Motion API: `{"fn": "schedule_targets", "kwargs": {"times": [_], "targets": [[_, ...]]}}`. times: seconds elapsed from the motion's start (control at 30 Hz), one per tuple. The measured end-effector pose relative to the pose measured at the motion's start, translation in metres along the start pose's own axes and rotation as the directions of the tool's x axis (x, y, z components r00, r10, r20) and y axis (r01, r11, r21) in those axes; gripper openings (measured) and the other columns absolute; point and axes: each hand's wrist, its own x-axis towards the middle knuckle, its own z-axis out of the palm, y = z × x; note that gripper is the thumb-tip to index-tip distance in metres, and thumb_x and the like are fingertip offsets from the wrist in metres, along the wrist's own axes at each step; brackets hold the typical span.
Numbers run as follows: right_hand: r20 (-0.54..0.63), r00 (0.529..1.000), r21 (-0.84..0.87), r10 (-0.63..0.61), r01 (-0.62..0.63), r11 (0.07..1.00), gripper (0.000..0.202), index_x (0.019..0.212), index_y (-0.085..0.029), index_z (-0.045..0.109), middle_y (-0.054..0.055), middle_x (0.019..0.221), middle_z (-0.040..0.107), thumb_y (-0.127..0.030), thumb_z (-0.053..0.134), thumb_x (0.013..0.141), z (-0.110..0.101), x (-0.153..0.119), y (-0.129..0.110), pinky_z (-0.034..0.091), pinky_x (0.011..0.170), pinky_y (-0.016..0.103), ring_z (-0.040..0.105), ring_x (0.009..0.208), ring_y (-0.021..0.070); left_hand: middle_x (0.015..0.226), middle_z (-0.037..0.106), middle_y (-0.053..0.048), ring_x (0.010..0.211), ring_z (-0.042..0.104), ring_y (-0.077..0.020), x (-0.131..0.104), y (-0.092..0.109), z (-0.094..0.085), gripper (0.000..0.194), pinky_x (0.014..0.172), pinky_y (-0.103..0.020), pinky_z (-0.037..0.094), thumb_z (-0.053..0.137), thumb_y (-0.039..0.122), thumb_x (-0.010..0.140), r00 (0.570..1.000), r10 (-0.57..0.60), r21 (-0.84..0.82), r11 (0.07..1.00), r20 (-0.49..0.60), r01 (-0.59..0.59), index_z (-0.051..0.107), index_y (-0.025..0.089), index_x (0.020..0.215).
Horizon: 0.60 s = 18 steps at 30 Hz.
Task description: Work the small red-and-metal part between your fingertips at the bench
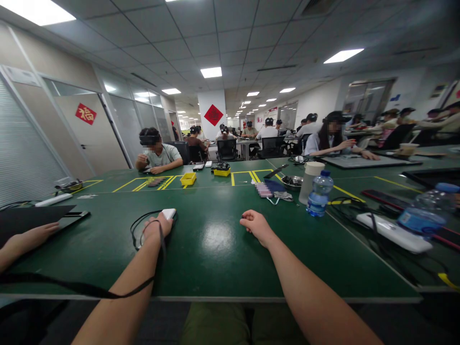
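Note:
My left hand is wrapped round a white box-like device on the green table, with black cable looped beside and over the wrist. To the right, my right hand rests on the tabletop with its fingers curled together; a small dark spot shows at the fingertips, too small to name.
A water bottle and a pale cup stand at the right, near a metal bowl. Yellow trays lie farther back. Another person's hand is at the left. White power strip and cables lie right.

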Motion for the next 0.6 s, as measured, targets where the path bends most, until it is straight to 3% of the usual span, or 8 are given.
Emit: {"fn": "schedule_targets", "kwargs": {"times": [0.1, 0.3, 0.37, 0.43, 0.5, 0.6], "targets": [[0.006, 1.000, 0.013, -0.003, 0.003, 1.000, 0.022, 0.079, -0.018, 0.055, -0.005, 0.057, 0.051, -0.027, 0.066, 0.062, 0.000, -0.001, 0.000, 0.030, 0.039, 0.019, 0.043, 0.042, 0.0067, 0.117, 0.054, -0.022, 0.106, 0.050, -0.0394, -0.004, 0.003, 0.003, 0.058, 0.077, -0.046, 0.039, 0.045, 0.055, 0.073, 0.998, -0.068, 0.033, 0.997, 0.009, 0.068, 0.052, 0.019, 0.118], [0.023, 1.000, 0.026, -0.018, 0.018, 0.999, 0.022, 0.080, -0.017, 0.055, -0.005, 0.058, 0.051, -0.025, 0.065, 0.063, -0.001, 0.001, 0.004, 0.032, 0.040, 0.020, 0.043, 0.042, 0.0064, 0.119, 0.052, -0.022, 0.108, 0.049, -0.0381, -0.013, 0.004, -0.002, 0.056, 0.080, -0.047, 0.038, 0.047, 0.052, 0.073, 0.993, -0.098, 0.009, 0.995, 0.060, 0.098, 0.050, 0.020, 0.120], [0.022, 1.000, 0.020, -0.017, 0.017, 1.000, 0.022, 0.080, -0.017, 0.055, -0.005, 0.058, 0.052, -0.025, 0.066, 0.063, 0.000, 0.001, 0.004, 0.032, 0.040, 0.020, 0.043, 0.041, 0.0064, 0.118, 0.052, -0.022, 0.108, 0.048, -0.0384, -0.019, 0.010, -0.005, 0.053, 0.082, -0.048, 0.038, 0.047, 0.048, 0.075, 0.997, -0.072, -0.002, 0.997, 0.005, 0.072, 0.052, 0.017, 0.118], [0.024, 1.000, 0.016, -0.015, 0.014, 1.000, 0.022, 0.080, -0.017, 0.054, -0.005, 0.057, 0.052, -0.026, 0.066, 0.062, 0.000, 0.001, 0.003, 0.032, 0.040, 0.020, 0.043, 0.041, 0.0066, 0.119, 0.050, -0.023, 0.111, 0.046, -0.0385, -0.028, 0.024, -0.007, 0.048, 0.085, -0.049, 0.036, 0.046, 0.042, 0.077, 0.992, 0.009, -0.004, 1.000, -0.127, -0.010, 0.053, 0.014, 0.116], [0.026, 1.000, 0.015, -0.009, 0.009, 1.000, 0.023, 0.080, -0.018, 0.054, -0.005, 0.057, 0.052, -0.026, 0.066, 0.062, 0.000, 0.000, 0.001, 0.032, 0.040, 0.020, 0.043, 0.041, 0.0066, 0.123, 0.047, -0.023, 0.115, 0.044, -0.0359, -0.039, 0.046, -0.008, 0.046, 0.090, -0.046, 0.034, 0.047, 0.035, 0.078, 0.956, 0.160, -0.023, 0.985, -0.244, -0.171, 0.052, 0.012, 0.118], [0.020, 1.000, 0.010, -0.007, 0.007, 1.000, 0.023, 0.079, -0.018, 0.054, -0.004, 0.061, 0.054, -0.026, 0.066, 0.062, 0.001, 0.000, 0.001, 0.032, 0.040, 0.020, 0.044, 0.042, 0.0062, 0.114, 0.057, -0.016, 0.106, 0.053, -0.0249, -0.065, 0.094, -0.007, 0.038, 0.091, -0.034, 0.037, 0.046, 0.028, 0.081, 0.872, 0.468, -0.212, 0.846, -0.142, -0.489, 0.055, 0.013, 0.115]]}}
